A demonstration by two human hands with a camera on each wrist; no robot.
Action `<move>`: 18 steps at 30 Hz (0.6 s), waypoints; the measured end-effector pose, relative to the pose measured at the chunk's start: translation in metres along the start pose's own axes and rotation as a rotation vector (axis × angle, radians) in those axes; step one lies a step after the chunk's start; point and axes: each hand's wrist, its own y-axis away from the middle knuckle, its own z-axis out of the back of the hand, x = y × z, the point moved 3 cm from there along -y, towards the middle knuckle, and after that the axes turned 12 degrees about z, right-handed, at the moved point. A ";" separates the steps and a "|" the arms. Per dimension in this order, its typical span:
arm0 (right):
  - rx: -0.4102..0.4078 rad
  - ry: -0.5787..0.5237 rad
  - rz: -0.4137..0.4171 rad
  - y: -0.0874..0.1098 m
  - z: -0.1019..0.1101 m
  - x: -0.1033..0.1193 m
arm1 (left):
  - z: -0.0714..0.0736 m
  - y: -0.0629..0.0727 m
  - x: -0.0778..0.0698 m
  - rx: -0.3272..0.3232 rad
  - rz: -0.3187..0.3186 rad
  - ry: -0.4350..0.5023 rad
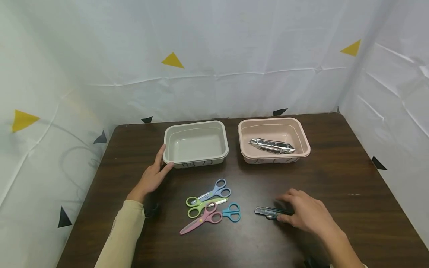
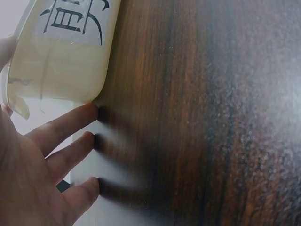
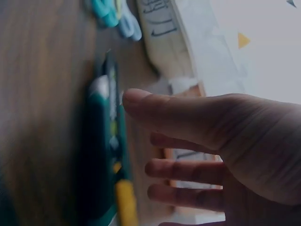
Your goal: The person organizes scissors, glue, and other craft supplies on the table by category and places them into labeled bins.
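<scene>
My left hand (image 1: 152,178) rests at the front left corner of a grey-green bin (image 1: 196,163), thumb at the front rim and fingers spread along the side. In the left wrist view, the other fingertips (image 2: 87,139) touch the table beside the bin's wall. My right hand (image 1: 306,212) is over a dark cutter knife (image 1: 266,212) on the table. In the right wrist view, the knife (image 3: 113,122) shows blurred, green with a yellow part, and the thumb tip is right beside it. The fingers there are extended.
Several scissors lie in a cluster: light blue (image 1: 216,191), green (image 1: 201,204), pink (image 1: 202,219) and teal (image 1: 232,213). A pink bin (image 1: 275,157) at the back right holds silver cutter knives (image 1: 273,145). White sheeting (image 1: 214,93) surrounds the brown table (image 1: 335,156).
</scene>
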 end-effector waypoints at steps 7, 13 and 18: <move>0.043 -0.031 -0.039 0.018 -0.016 -0.016 | 0.000 0.000 -0.001 0.000 0.001 0.001; 0.021 -0.028 -0.044 0.023 -0.021 -0.021 | 0.000 0.000 0.000 -0.004 0.000 0.004; 0.009 -0.033 -0.027 0.023 -0.024 -0.022 | -0.001 -0.001 0.002 -0.004 -0.006 -0.001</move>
